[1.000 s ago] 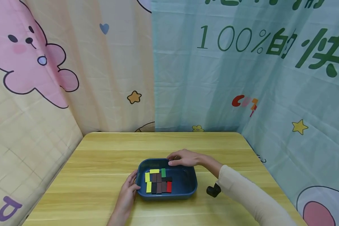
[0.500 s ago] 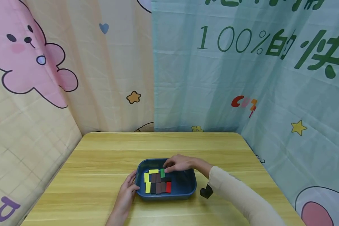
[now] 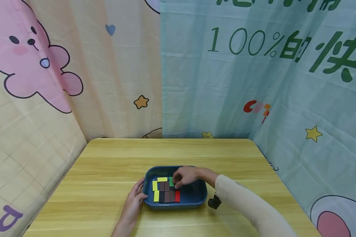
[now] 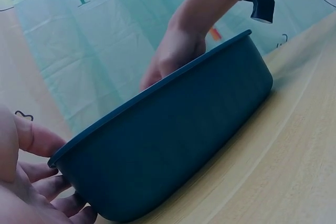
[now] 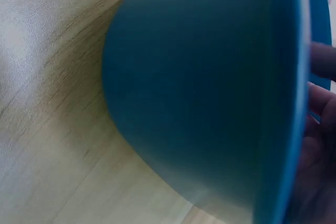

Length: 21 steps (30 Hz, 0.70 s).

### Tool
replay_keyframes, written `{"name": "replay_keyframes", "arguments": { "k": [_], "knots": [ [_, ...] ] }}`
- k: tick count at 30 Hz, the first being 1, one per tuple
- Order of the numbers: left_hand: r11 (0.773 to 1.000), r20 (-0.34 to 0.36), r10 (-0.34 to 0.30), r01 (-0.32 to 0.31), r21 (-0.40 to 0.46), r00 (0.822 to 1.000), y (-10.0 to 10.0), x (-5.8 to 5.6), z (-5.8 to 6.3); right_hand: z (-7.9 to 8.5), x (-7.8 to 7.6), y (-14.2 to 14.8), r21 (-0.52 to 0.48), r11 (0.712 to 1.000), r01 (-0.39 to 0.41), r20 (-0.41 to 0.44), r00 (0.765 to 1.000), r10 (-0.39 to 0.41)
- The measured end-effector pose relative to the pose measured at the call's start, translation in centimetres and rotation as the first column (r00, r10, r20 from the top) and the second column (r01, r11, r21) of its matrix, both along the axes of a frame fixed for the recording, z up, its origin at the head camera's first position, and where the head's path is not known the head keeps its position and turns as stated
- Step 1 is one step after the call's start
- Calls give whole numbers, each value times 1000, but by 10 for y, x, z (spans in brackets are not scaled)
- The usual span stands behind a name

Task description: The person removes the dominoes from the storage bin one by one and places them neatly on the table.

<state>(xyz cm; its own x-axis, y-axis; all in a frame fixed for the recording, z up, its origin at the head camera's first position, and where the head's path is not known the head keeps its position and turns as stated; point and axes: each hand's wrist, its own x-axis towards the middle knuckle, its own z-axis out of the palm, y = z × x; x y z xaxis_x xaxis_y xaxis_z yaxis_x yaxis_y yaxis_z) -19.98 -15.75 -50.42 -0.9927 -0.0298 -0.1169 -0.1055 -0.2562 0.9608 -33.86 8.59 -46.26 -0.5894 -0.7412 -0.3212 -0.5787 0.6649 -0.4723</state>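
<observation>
A dark blue plastic basin [image 3: 198, 206] stands on the table. My left hand [image 3: 134, 199] holds its left end, thumb at the rim and fingers against the outer wall, as the left wrist view shows. On its floor, flat blocks lie edge to edge: yellow [image 3: 156, 196], brown [image 3: 167, 197], black [image 3: 162, 197], red [image 3: 177, 196] and green [image 3: 171, 181]. My right hand [image 3: 187, 174] reaches in over the far rim with bent fingers, beside the green block and over another black block [image 3: 172, 189]. Whether it pinches a block is hidden.
The wooden table [image 3: 106, 164] extends around the basin. Printed curtains [image 3: 207, 92] hang behind and at both sides. A small black device [image 3: 214, 202] hangs below my right sleeve [image 3: 240, 194].
My right hand has come from the basin's far rim inward and down to the green and black blocks, its fingers bending more. The left hand and the basin have stayed put.
</observation>
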Motion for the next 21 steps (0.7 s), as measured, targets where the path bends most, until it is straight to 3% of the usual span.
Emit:
{"name": "replay_keyframes", "arguments": {
  "k": [11,21],
  "knots": [
    [1000,20,7,-7,1,1000,-1,0,0,-13,-4,-8,-25,999,-33,-35,999,32],
    [1000,13,-9,9,-4,1000,-1,-1,0,-8,1,-15,10,998,-55,-92,994,56]
  ]
}}
